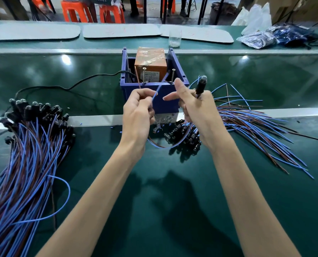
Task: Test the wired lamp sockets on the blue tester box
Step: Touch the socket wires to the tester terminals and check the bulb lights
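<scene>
The blue tester box (170, 101) stands mid-table with an orange taped block (150, 59) inside and two upright screws (144, 75) at its front rim. My left hand (138, 113) pinches a blue wire (161, 86) whose end points up toward the screws. In my right hand (197, 106) a black lamp socket (201, 85) stands upright with its bulb on top, while the index finger and thumb stick out. The socket's blue and brown wires loop down between both hands.
A big bundle of wired sockets (33, 141) lies at the left, another pile (251, 127) at the right. A black power cable (71, 86) runs left from the box. A clear cup (175, 38) and plastic bags (266, 37) sit at the back.
</scene>
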`<state>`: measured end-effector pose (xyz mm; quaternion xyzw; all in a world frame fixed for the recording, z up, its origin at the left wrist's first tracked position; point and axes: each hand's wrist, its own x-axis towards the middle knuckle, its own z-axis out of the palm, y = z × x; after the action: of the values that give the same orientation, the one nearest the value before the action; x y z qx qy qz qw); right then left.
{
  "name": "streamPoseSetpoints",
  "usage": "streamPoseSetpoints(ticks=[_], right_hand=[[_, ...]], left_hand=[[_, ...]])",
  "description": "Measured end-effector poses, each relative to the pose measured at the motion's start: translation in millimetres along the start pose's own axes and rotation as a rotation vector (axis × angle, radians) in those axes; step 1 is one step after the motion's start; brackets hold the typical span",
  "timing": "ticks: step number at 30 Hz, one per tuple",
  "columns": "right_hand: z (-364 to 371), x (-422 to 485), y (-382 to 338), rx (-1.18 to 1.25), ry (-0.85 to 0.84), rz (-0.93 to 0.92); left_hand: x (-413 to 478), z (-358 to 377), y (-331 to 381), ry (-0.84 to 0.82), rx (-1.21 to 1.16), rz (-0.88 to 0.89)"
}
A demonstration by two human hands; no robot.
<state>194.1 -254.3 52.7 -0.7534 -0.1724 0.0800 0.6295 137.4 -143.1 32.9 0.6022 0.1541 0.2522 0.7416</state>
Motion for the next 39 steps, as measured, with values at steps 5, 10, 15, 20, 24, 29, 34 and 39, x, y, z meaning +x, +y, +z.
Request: streamPoseSetpoints(ticks=[5,10,15,20,24,29,34,39], right_hand=[[-1,-3,0,0.093,-0.096,-0.004],[4,-3,0,0.272,-0.095,0.045],[11,-1,2,0.310,-0.019,0.012],[8,4,3,0.376,0.081,-0.001],[-1,8,8,0.385,0.232,-0.069],[-13,14,4,0.547,0.317,-0.008],[-15,17,7,0.535,0.335,0.066],[-20,24,12,0.539,0.340,0.179]], left_hand=[[-7,4,-3,-0.020,0.066,0.097],[-11,8,-5,0.027,0.031,0.194],[-9,10,-10,0.070,0.031,0.149],[0,-1,-8,0.125,0.092,0.158],[8,-14,-5,0.189,0.139,0.218],[18,-26,-11,0.214,0.193,0.181],[25,-27,-17,0.294,0.120,0.118],[28,-29,-18,0.224,0.119,0.076]])
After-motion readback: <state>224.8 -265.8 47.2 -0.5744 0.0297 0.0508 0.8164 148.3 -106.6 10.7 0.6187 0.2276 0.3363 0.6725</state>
